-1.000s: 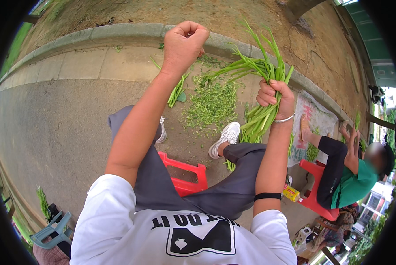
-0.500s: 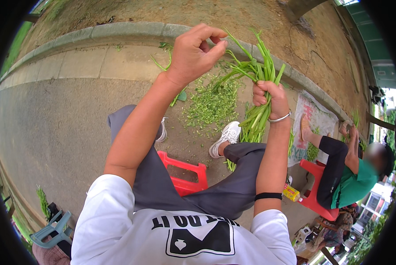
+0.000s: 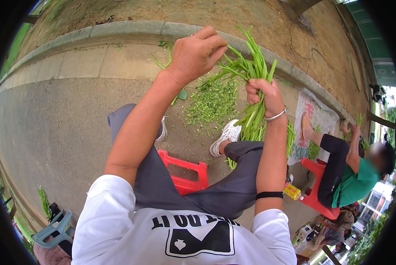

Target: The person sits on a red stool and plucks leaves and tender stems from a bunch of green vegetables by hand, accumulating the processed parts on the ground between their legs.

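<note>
My right hand (image 3: pixel 267 94), with a silver bangle at its wrist, is wrapped round a bunch of long green vegetable stalks (image 3: pixel 255 66). The stalk tips fan out above the fist, and the lower ends hang down toward my white shoe (image 3: pixel 226 138). To the left, my left hand (image 3: pixel 197 54) is closed in a pinch at the end of one stalk that juts out from the bunch. Its palm side is partly hidden, with the back of the hand showing. Below the hands, a heap of chopped green bits (image 3: pixel 212 102) lies on the ground.
A red plastic stool (image 3: pixel 183 185) shows between my legs. A stone kerb (image 3: pixel 131 33) curves past beyond the heap. At right, a person in a green shirt (image 3: pixel 354 185) sits on a red stool beside a printed sheet (image 3: pixel 301 148); a yellow-labelled bottle (image 3: pixel 292 191) lies nearer me.
My left fingers, apart before, have closed on a stalk end. My right hand has shifted slightly left with the bunch. The seated person's hands have moved a little.
</note>
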Demonstrator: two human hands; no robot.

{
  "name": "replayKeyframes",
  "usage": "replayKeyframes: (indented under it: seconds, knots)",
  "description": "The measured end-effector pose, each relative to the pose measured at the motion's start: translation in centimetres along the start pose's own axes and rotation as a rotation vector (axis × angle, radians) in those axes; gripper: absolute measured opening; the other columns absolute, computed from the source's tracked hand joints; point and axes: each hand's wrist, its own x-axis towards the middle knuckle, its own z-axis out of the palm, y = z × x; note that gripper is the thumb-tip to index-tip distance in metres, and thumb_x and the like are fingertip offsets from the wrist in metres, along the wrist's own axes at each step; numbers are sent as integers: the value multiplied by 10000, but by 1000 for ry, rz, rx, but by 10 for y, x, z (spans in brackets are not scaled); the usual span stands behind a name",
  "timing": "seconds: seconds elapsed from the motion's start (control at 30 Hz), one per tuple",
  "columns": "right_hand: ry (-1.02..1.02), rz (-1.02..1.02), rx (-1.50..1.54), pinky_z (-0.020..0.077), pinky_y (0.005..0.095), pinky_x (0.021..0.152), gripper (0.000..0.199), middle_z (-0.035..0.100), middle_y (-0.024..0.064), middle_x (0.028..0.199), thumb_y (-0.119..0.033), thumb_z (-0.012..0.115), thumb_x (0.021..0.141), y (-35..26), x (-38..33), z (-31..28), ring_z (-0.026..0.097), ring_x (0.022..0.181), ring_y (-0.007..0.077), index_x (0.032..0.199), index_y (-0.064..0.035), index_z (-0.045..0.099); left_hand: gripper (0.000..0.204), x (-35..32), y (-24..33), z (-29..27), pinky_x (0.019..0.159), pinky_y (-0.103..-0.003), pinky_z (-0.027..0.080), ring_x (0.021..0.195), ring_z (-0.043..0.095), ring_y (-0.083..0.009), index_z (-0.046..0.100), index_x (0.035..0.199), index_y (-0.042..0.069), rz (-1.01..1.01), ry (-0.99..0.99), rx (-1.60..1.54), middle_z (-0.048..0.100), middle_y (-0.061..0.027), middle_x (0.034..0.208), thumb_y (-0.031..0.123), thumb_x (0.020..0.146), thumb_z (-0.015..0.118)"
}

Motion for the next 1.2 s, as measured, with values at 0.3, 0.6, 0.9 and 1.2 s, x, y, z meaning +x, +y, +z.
replayKeyframes:
  seconds: [0.3,0.6,0.9,1.2]
  knots:
    - [-8,15,-22,323,232,414,83,459,11,587,-99,540,763,0,2,1,407,443,79,740,-28,504,84,0,3,3,487,-299,454,559,565,-202,577,759,96,32,-29,112,549,-23,703,111,717,649]
    - [-6,32,-53,326,237,424,102,458,7,578,-100,546,754,5,8,10,408,455,83,689,-44,491,82,-1,5,10,488,-313,446,558,566,-212,532,723,80,-102,-26,115,549,-39,675,89,707,612]
    - [-55,85,142,335,230,429,86,459,3,613,-118,528,781,4,12,12,396,452,63,775,-38,498,73,4,5,14,477,-221,406,514,504,-82,574,700,27,-401,112,-109,564,-21,611,82,726,614]
    - [-171,96,542,319,218,454,169,419,-40,622,-145,442,848,-2,13,-23,362,441,35,925,-5,498,142,12,5,-5,408,-165,351,450,449,-20,618,798,29,-717,145,-691,582,-2,652,169,788,639]
